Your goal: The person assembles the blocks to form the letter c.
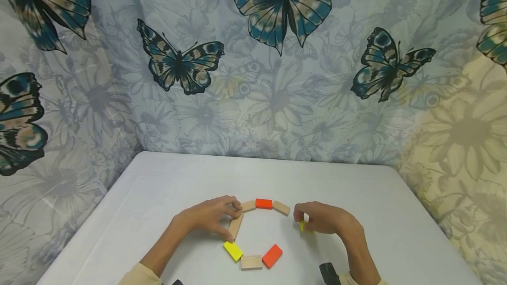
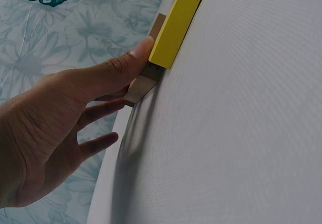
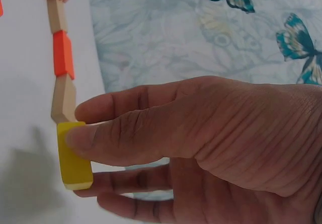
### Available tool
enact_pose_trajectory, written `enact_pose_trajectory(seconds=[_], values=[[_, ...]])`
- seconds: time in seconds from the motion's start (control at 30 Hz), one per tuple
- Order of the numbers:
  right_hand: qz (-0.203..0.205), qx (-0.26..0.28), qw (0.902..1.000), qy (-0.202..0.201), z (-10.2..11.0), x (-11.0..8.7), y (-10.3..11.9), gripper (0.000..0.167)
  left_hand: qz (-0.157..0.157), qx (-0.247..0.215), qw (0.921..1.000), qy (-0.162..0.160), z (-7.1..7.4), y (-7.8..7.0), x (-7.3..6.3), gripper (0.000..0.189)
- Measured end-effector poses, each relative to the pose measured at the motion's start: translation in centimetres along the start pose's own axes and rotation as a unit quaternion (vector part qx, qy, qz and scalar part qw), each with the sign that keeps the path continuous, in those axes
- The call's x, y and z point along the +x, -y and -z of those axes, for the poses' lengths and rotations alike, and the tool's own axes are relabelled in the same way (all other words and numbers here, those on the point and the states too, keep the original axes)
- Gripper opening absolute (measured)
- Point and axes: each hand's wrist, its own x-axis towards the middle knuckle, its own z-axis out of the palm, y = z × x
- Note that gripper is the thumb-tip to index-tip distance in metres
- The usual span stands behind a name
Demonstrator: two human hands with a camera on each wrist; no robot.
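Observation:
Flat wooden blocks lie on the white table in a ring with a gap on its right side. My left hand [image 1: 211, 215] pinches a plain wooden block [image 1: 235, 227] at the ring's left, thumb at its near end and fingers at its far end. That thumb is close beside a yellow block [image 2: 177, 28] lying on the table. To the right of the ring, my right hand [image 1: 326, 218] pinches another yellow block [image 3: 75, 158] between thumb and fingers. In the head view that block is mostly hidden. A plain block [image 1: 281, 207] lies near the right fingertips.
At the ring's far side are a red-orange block [image 1: 263, 203] and a plain block [image 1: 248, 206]. Its near side has a plain block [image 1: 251, 262] and a tilted red-orange block [image 1: 272, 256]. Behind the table [image 1: 190, 170] hangs a butterfly-patterned cloth [image 1: 277, 113].

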Motion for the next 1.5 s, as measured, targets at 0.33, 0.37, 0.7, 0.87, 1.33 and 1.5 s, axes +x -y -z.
enact_pose_trajectory(seconds=[0.33, 0.37, 0.7, 0.87, 1.33, 1.5], values=[[0.009, -0.009, 0.9999, 0.003, -0.7, 0.9, 1.3, 0.038, -0.002, -0.002, 1.0, -0.001, -0.1, 0.0, 0.0, 0.068], [0.013, -0.011, 0.9998, 0.003, -0.8, 1.0, 1.4, 0.039, -0.001, -0.002, 1.0, -0.001, -0.1, 0.0, 0.0, 0.068], [0.044, -0.064, 0.9965, 0.032, -2.0, 1.7, 3.1, 0.044, 0.007, -0.006, 1.0, -0.002, -0.2, 0.2, 0.2, 0.071], [0.046, -0.081, 0.9947, 0.044, -2.7, 1.9, 3.7, 0.045, 0.006, -0.003, 1.0, -0.003, -0.2, 0.1, 0.2, 0.07], [0.064, -0.107, 0.9885, 0.085, -3.9, 2.9, 5.1, 0.048, 0.007, -0.011, 0.9999, -0.003, -0.1, 0.1, 0.0, 0.07], [0.063, -0.103, 0.9888, 0.088, -3.8, 2.9, 5.3, 0.048, 0.007, -0.01, 0.9999, -0.003, -0.1, 0.1, 0.0, 0.069]])
